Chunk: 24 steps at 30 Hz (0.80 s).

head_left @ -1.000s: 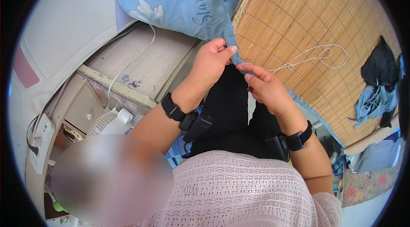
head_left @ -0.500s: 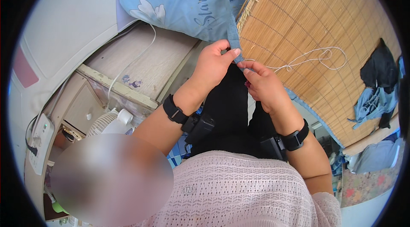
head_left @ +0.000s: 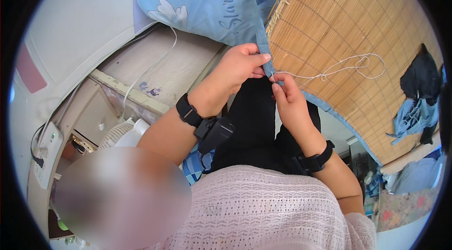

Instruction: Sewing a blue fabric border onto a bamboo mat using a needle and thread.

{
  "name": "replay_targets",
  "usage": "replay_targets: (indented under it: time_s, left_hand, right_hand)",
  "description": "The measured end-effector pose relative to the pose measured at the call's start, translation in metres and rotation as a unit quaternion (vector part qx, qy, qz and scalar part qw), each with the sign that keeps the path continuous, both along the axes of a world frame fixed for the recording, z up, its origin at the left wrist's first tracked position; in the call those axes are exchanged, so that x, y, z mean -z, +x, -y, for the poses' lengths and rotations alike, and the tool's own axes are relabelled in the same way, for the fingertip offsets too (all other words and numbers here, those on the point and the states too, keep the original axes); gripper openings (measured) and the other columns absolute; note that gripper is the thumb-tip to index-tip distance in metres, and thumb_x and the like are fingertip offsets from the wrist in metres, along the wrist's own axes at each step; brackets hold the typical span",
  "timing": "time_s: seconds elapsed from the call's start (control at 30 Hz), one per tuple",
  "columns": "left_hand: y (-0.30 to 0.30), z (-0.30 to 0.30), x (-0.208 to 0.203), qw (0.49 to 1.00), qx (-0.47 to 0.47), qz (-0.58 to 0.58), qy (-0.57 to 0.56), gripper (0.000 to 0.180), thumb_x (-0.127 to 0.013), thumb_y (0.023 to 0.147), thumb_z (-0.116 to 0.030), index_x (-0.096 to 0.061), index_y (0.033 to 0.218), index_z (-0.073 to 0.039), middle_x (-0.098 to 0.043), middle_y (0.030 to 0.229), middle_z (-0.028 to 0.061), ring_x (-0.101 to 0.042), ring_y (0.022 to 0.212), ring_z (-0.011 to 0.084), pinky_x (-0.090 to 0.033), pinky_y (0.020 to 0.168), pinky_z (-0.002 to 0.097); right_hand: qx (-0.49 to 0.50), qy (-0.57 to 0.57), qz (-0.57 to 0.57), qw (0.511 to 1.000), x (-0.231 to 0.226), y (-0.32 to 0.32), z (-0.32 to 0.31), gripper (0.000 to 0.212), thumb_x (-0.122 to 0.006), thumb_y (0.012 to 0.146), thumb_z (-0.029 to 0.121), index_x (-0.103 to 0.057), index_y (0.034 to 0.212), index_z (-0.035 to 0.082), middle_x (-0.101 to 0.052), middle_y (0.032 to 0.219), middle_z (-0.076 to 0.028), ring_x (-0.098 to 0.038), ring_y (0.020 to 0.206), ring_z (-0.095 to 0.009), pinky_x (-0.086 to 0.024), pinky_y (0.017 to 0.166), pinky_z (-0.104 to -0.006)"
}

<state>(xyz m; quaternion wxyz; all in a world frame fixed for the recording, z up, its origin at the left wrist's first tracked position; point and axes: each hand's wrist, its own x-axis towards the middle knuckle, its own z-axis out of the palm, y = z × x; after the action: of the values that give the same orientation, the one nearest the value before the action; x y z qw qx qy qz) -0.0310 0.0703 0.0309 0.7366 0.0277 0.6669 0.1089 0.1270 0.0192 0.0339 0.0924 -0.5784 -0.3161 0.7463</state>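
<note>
A bamboo mat (head_left: 348, 24) with a blue cloth edging (head_left: 269, 64) lies on the bed ahead of me. My left hand (head_left: 240, 66) pinches that blue edging at the mat's near corner. My right hand (head_left: 285, 97) holds a thin needle against the edging, just right of the left thumb. A white thread (head_left: 339, 66) runs from the needle out across the mat in loose loops. Both wrists carry black straps. Black trousers (head_left: 254, 123) show below my hands.
A light blue pillow (head_left: 202, 0) with a flower print lies at the top. A white cable (head_left: 155, 66) crosses a wooden ledge on the left. A white fan (head_left: 120, 134) and a power strip (head_left: 47, 153) sit lower left. Dark and blue clothes (head_left: 419, 94) lie at the right.
Both hands have stayed at the mat's blue edging. The right hand has closed in toward the left thumb, and the thread loops on the mat have shifted slightly.
</note>
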Motion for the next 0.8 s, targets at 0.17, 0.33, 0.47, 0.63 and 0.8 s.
replay_targets:
  time_s: [0.17,0.33,0.47,0.63,0.8]
  left_hand:
    - [0.000,-0.002,-0.004,1.000,-0.002,0.027,-0.011,0.019,-0.056,0.083,-0.019,-0.057,0.094,-0.004,-0.062,0.086,0.0061,-0.060,0.075,0.0135,-0.047,0.074,0.0281]
    - [0.001,0.002,-0.010,0.998,-0.019,0.064,-0.003,0.020,-0.056,0.083,-0.018,-0.057,0.095,-0.002,-0.062,0.087,0.0076,-0.060,0.076,0.0151,-0.047,0.075,0.0294]
    - [0.003,0.003,-0.019,0.994,-0.047,0.102,0.006,0.021,-0.055,0.083,-0.016,-0.056,0.097,0.000,-0.061,0.090,0.0088,-0.060,0.079,0.0171,-0.047,0.077,0.0313]
    - [0.005,0.001,-0.030,0.987,-0.072,0.145,0.002,0.023,-0.054,0.084,-0.014,-0.054,0.100,0.001,-0.060,0.093,0.0098,-0.060,0.081,0.0182,-0.047,0.079,0.0327]
    - [0.007,0.001,-0.033,0.979,-0.102,0.175,-0.011,0.023,-0.053,0.084,-0.014,-0.053,0.100,0.002,-0.060,0.095,0.0109,-0.060,0.082,0.0187,-0.048,0.080,0.0334]
  right_hand:
    - [-0.017,0.058,0.043,0.997,-0.010,0.000,0.003,0.008,-0.048,0.086,0.009,-0.046,0.094,0.008,-0.052,0.070,-0.009,-0.052,0.061,-0.020,-0.041,0.058,-0.0282]
    - [-0.005,0.077,0.063,0.995,-0.015,0.002,0.012,0.006,-0.049,0.086,0.008,-0.045,0.091,0.007,-0.053,0.074,-0.011,-0.054,0.066,-0.024,-0.043,0.061,-0.0294]
    - [0.003,0.043,0.057,0.997,-0.027,0.006,0.010,0.006,-0.050,0.086,0.008,-0.046,0.089,0.006,-0.052,0.075,-0.012,-0.052,0.067,-0.022,-0.042,0.063,-0.0285]
    - [0.106,0.027,0.019,0.994,-0.035,0.006,0.019,0.006,-0.050,0.086,0.007,-0.046,0.085,0.003,-0.049,0.073,-0.005,-0.045,0.067,-0.012,-0.040,0.064,-0.0232]
    - [0.125,0.041,0.017,0.991,-0.040,0.007,0.017,0.006,-0.051,0.086,0.007,-0.046,0.085,0.003,-0.046,0.071,-0.002,-0.043,0.066,-0.009,-0.039,0.063,-0.0219]
